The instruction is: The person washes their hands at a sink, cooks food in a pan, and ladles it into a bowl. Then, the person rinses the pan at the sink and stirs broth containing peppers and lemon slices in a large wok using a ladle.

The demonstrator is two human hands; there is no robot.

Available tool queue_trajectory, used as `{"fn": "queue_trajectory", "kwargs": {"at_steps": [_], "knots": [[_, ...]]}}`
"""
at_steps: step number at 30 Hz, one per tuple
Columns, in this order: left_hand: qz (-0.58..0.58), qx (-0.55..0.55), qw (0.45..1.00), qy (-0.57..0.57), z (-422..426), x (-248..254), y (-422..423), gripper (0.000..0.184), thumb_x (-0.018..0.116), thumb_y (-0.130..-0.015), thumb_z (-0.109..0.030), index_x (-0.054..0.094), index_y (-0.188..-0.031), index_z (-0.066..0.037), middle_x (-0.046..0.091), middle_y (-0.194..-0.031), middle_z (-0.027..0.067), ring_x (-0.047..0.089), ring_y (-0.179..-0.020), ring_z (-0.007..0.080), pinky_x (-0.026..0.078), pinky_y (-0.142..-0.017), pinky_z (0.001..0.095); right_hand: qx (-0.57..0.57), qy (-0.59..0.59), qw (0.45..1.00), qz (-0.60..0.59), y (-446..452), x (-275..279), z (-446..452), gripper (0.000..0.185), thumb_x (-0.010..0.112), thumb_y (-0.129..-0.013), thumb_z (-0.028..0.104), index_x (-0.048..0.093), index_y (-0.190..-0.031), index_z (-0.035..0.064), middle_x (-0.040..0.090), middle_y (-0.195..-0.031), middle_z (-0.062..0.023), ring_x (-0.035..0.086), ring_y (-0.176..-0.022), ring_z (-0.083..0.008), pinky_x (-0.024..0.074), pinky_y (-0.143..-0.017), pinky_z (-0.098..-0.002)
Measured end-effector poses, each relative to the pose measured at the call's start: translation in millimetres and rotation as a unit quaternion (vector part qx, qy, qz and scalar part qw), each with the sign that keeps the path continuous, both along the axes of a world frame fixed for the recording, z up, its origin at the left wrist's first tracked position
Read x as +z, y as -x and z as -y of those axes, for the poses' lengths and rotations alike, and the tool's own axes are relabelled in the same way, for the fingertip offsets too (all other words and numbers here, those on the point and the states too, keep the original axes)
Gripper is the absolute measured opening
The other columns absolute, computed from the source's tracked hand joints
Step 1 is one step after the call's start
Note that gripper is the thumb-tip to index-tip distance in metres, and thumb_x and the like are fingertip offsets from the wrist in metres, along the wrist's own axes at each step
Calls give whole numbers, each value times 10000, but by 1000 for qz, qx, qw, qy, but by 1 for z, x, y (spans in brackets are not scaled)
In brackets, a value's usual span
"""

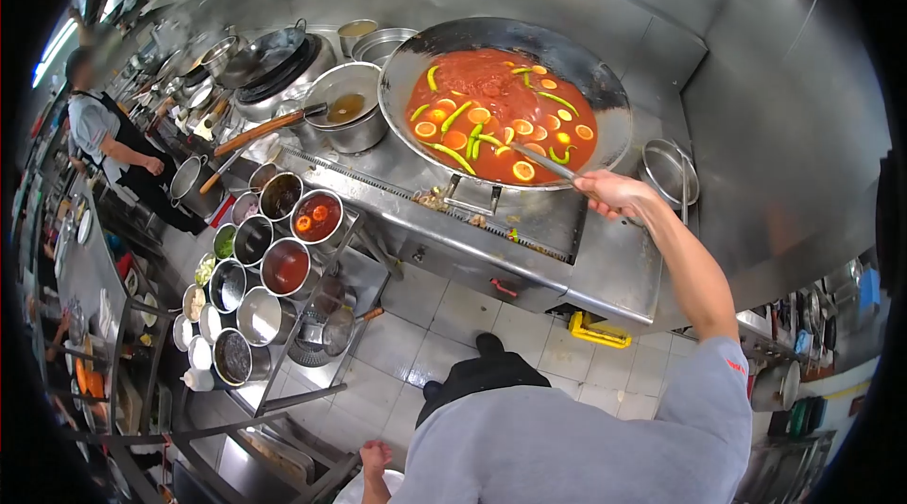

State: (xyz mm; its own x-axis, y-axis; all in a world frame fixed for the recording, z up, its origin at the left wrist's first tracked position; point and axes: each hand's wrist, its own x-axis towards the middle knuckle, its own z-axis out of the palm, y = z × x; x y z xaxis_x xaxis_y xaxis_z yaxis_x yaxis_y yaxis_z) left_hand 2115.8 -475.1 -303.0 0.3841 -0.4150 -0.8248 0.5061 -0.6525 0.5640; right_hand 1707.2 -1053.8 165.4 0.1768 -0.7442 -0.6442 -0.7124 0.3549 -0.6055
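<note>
My right hand (612, 194) is closed around the end of a long-handled tool (548, 162). Its far end dips into red sauce (487, 79), so I cannot see its head. The sauce fills much of a very large wok (600, 60) on the steel range. Orange slices (523, 170) and long green peppers (450, 157) float in it, mostly toward the near side. Down by my left side, my left hand (375, 457) is curled with nothing visible in it, away from the range.
A strainer (669, 171) lies right of the wok. Left of it, a wooden-handled ladle (274, 129) rests across a pot (359, 136). A rack holds several metal pots (265, 317). A co-worker (113, 136) stands far left. A yellow object (600, 331) is low at the range's front.
</note>
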Motion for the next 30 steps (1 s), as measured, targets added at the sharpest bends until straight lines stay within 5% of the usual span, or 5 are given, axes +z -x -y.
{"fn": "queue_trajectory", "kwargs": {"at_steps": [10,14,17,21,30], "knots": [[26,-37,999,-22,38,8,-30,108,485,-881,-96,541,-946,-30,581,-709,90,554,-524,171,450,-399,308,29,59,988,-138,44,72,-92,266,422,-972,317,525,-1119,122,409,-668,37,393,-505,-38,309,-385,-216],[24,-65,998,5,60,16,-28,132,470,-897,-117,534,-976,-33,583,-726,81,555,-543,161,452,-415,300,186,306,912,-200,91,57,-101,298,512,-933,268,522,-1166,82,595,-736,-112,575,-586,-257,465,-561,-384],[64,-71,995,-14,73,18,-21,129,483,-901,-124,539,-971,-32,585,-732,79,561,-556,158,453,-428,288,153,326,861,-358,68,85,-132,325,553,-891,230,523,-1188,101,653,-795,-161,645,-732,-345,485,-619,-460],[55,-54,997,-22,82,35,-7,121,503,-899,-127,548,-952,-28,587,-738,82,565,-566,156,454,-435,281,152,435,780,-424,68,61,-142,369,636,-826,194,538,-1177,130,651,-762,-140,648,-688,-341,508,-606,-454],[43,-30,998,-35,62,39,15,125,511,-907,-124,512,-989,-29,556,-693,71,534,-533,143,438,-407,281,155,469,747,-446,75,10,-73,467,628,-836,185,508,-1276,85,633,-787,-169,649,-630,-328,501,-541,-433]]}}
